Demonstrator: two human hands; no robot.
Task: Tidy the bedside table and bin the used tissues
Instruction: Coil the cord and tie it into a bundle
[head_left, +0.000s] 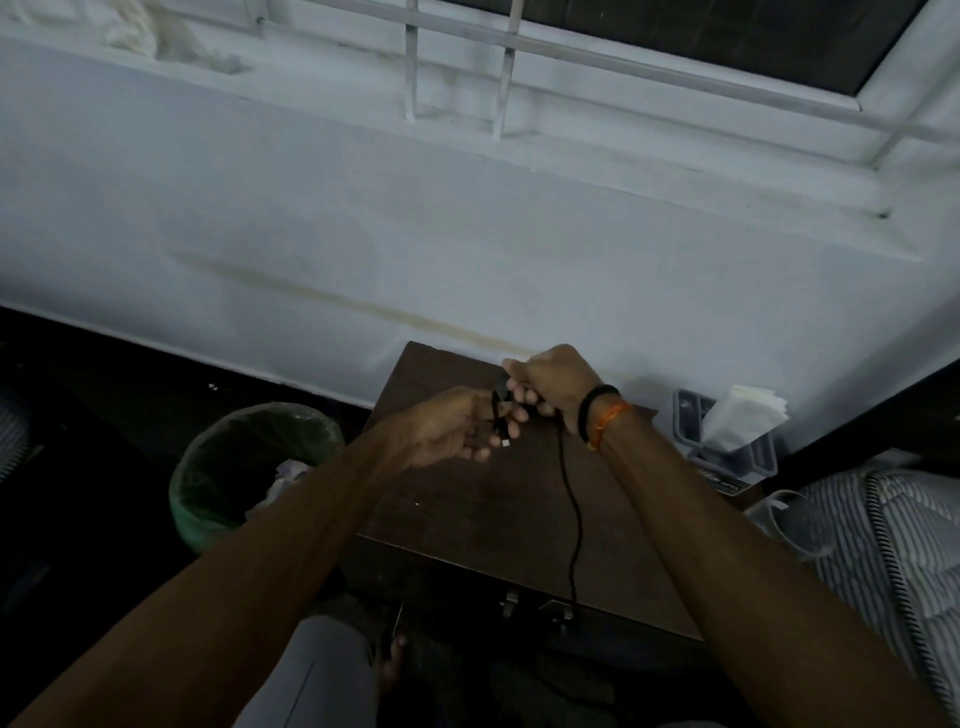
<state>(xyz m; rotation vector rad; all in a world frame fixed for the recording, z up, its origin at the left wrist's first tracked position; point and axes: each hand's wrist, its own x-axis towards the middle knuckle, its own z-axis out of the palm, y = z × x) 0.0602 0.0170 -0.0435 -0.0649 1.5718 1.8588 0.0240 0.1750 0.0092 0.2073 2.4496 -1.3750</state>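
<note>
both hands meet above the bedside table (467, 499). left hand (452, 426) pinches the black cable (571, 499) near its plug, right hand (550, 384) fisted on it; slack hangs down toward the front edge. tissues lie in bin (208, 467), left.

We looked down in dim light at a pale blue-white wall (363, 208) marked by a long yellowish stain (363, 306) that ran slantwise toward the corner of the dark wooden tabletop (467, 509). Above it sat a window (675, 31) with white bars (506, 67) and dark glass, its sill (623, 156) grubby. The floor (104, 395) below the wall was nearly black. At the right edge lay a bed with a grey striped cover (883, 545).
</note>
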